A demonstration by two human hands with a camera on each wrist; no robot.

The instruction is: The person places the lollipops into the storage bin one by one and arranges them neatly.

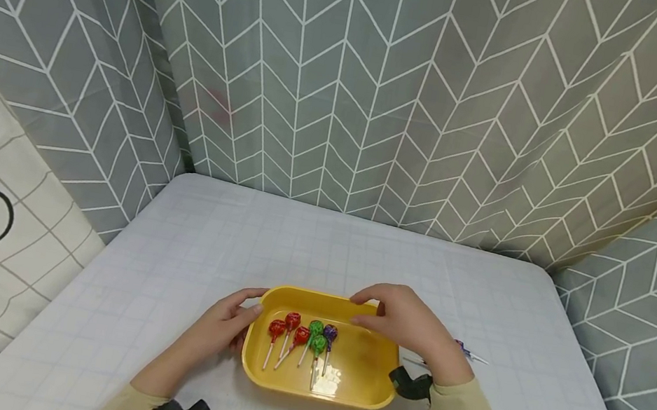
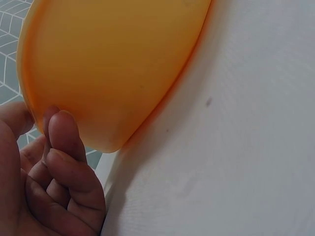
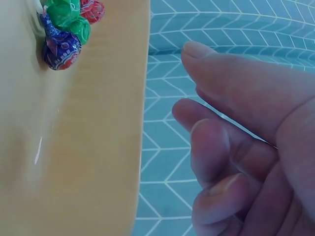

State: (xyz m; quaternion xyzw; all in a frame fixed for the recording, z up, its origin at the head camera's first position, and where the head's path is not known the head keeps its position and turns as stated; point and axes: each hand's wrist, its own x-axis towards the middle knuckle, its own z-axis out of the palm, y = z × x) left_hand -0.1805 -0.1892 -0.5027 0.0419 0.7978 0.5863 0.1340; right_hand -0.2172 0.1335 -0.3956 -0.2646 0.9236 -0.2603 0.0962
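My left hand [image 1: 221,324] holds the left end of a yellow tray [image 1: 362,362], its thumb on the rim and fingers around the outside. In the left wrist view that hand's curled fingers [image 2: 66,135] lie against the tray's outer wall. Inside the tray are three red lollipops [image 1: 300,335], two green lollipops [image 1: 317,344] and a purple lollipop [image 1: 330,333], sticks toward the near side. Over the tray's back right rim hovers my right hand [image 1: 403,319], thumb and fingers apart. The right wrist view shows nothing between them, with the purple lollipop [image 3: 62,49] nearby.
On the white tabletop [image 1: 223,225], beyond my right wrist, lies another lollipop [image 1: 469,352], partly hidden by the arm. Patterned grey curtains [image 1: 345,94] stand along the table's back and sides. Each wrist wears a black camera mount [image 1: 411,384].
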